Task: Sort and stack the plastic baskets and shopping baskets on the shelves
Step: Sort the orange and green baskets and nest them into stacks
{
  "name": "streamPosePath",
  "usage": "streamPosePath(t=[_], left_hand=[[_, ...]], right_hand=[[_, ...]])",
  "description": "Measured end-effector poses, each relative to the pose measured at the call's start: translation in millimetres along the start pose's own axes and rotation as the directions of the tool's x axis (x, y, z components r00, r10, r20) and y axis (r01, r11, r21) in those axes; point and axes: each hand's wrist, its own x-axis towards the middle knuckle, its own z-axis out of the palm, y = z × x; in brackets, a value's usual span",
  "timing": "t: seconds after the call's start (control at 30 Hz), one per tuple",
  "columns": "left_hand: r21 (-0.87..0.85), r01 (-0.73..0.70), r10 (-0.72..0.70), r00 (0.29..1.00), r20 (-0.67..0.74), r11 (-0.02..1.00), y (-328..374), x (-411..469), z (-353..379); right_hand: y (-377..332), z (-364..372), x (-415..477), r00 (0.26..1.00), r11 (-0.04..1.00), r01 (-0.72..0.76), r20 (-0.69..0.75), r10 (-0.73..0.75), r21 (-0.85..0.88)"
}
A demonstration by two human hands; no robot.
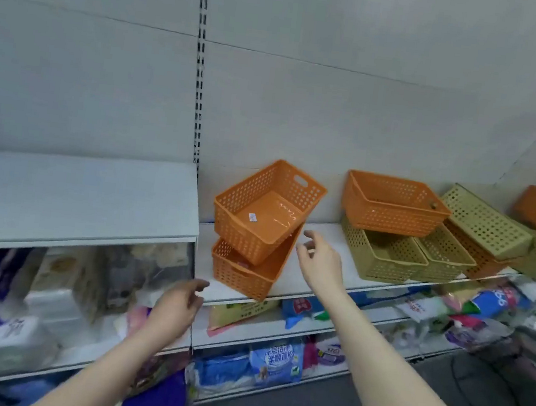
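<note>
Fingers [313, 238] of your right hand [321, 265] are loosely spread and slightly curled, holding nothing, just right of the tilted orange basket [266, 209]. It sits crooked in the lower orange basket [245, 268] at the near edge of the shelf [294, 286]. Grip the upper basket by both long rims and press it level until it nests (the pair seems to overhang, so slide it farther back). Your left hand [178, 306] hangs lower, near left, fingers relaxed and empty. Both forearms reach forward.

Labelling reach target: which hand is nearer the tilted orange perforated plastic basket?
Right. The right hand is just right of the tilted orange perforated plastic basket; the left hand is lower, front-left.
</note>
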Motion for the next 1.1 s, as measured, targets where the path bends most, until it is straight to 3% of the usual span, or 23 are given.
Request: streamPosePath(t=[0.2, 0.4, 0.6, 0.8, 0.9, 1.1], left_hand=[[-0.081, 0.027, -0.027, 1.0, 0.008, 0.996, 22.9, 36.6, -5.4], [-0.127, 0.079, -0.08, 0.997, -0.006, 0.989, 27.3, 59.6, 14.5], [-0.244, 0.053, -0.08, 0.992, -0.102, 0.968, 35.1, 74.9, 33.3], [-0.161, 0.246, -0.269, 0.953, -0.137, 0.956, 58.6, 86.0, 60.9], [-0.111, 0.273, -0.283, 0.955, -0.092, 0.956, 78.4, 88.5, 83.9], [-0.386, 0.385, -0.39, 0.918, 0.07, 0.838, 105.7, 98.0, 103.5]], right_hand=[[-9.1, 49.3, 51.4, 0.966, 0.92, -0.256, 0.05, 0.252, 0.298], [11.4, 75.4, 88.9, 0.907, 0.836, -0.42, 0.2, 0.371, 0.352], [39.5, 24.8, 99.5, 0.973, 0.94, -0.23, 0.082, 0.216, 0.253], [93.4, -55.6, 111.8, 0.999, 0.988, 0.04, -0.003, -0.04, 0.146], [115.5, -78.8, 118.7, 0.998, 0.989, 0.068, -0.001, -0.069, 0.134], [137.1, -72.4, 149.4, 0.992, 0.953, 0.003, 0.121, -0.042, 0.303]])
